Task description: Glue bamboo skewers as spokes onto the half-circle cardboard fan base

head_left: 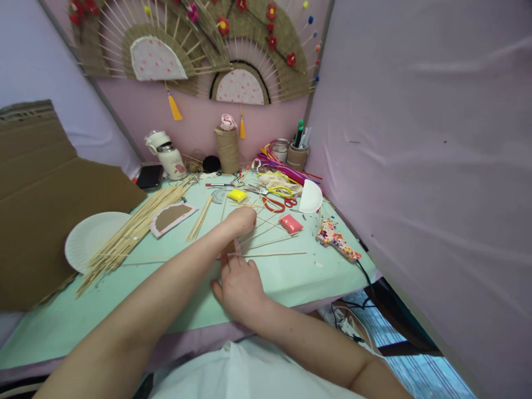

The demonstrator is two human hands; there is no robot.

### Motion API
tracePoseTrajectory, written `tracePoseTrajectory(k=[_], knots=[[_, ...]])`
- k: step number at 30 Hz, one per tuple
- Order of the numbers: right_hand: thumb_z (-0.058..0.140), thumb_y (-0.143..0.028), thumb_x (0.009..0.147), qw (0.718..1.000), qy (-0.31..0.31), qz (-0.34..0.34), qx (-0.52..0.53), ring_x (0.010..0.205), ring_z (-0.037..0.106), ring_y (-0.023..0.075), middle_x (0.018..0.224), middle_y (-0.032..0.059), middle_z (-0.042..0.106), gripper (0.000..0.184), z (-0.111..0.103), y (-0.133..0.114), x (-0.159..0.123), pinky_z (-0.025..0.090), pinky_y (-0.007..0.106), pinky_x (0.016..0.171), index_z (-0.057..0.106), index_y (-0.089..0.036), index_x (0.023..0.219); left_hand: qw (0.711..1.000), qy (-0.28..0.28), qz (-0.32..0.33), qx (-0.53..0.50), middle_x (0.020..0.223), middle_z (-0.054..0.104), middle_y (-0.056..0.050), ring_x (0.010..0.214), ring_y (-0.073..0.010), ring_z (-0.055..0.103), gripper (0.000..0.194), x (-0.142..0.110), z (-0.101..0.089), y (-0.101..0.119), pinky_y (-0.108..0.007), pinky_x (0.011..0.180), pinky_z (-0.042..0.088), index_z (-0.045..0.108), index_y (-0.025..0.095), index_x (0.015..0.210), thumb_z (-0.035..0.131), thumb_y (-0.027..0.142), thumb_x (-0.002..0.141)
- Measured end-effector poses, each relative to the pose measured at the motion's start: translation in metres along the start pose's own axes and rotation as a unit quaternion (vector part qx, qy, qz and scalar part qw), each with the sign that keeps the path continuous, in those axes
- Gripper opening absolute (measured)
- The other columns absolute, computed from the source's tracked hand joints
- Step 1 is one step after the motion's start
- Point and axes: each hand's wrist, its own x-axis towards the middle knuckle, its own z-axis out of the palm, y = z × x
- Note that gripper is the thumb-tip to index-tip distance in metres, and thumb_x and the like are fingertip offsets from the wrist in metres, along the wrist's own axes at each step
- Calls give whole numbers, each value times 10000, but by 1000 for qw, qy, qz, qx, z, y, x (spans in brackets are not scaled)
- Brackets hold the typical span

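Observation:
My left hand (241, 219) reaches over the mint-green table (124, 299) with its fingers curled down on a small brown fan-shaped piece (231, 247) with thin bamboo sticks (274, 241) fanning out to the right. My right hand (239, 285) lies just below it, near the table's front edge, fingers pinched at the near end of the same piece. What exactly the fingertips hold is hidden.
A bundle of bamboo skewers (133, 227) lies across a white paper plate (89, 235) at left, beside cardboard (41, 194). Behind are a half-round cardboard piece (172, 218), yellow block (237, 194), red block (290, 223), scissors (276, 202), half plate (310, 196), glue gun (337, 240), twine spool (226, 149).

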Motion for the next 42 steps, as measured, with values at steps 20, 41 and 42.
tracePoseTrajectory(k=[20, 41, 42], knots=[[519, -409, 942, 1000, 7, 1, -6, 1092, 572, 302, 1201, 217, 627, 564, -1, -1, 0, 472, 451, 822, 518, -30, 1359, 1000, 2, -7, 4, 1019, 763, -117, 940, -215, 698, 295, -1, 0, 1, -235, 778, 507, 772, 177, 981, 578, 155, 760], [502, -396, 946, 1000, 3, -4, -3, 1132, 557, 318, 1246, 227, 611, 607, -2, 1, -1, 472, 467, 849, 461, -10, 1412, 1000, -3, -13, 1, 1015, 762, -118, 954, -219, 699, 292, 0, 0, 2, -238, 802, 505, 770, 173, 989, 578, 150, 771], [502, -396, 947, 1000, 2, -4, -2, 1133, 556, 319, 1247, 227, 611, 610, -2, 1, -1, 473, 469, 850, 458, -8, 1415, 1000, -3, -13, 2, 1017, 762, -116, 956, -217, 698, 294, 0, 0, 2, -236, 802, 504, 770, 173, 990, 576, 149, 771]])
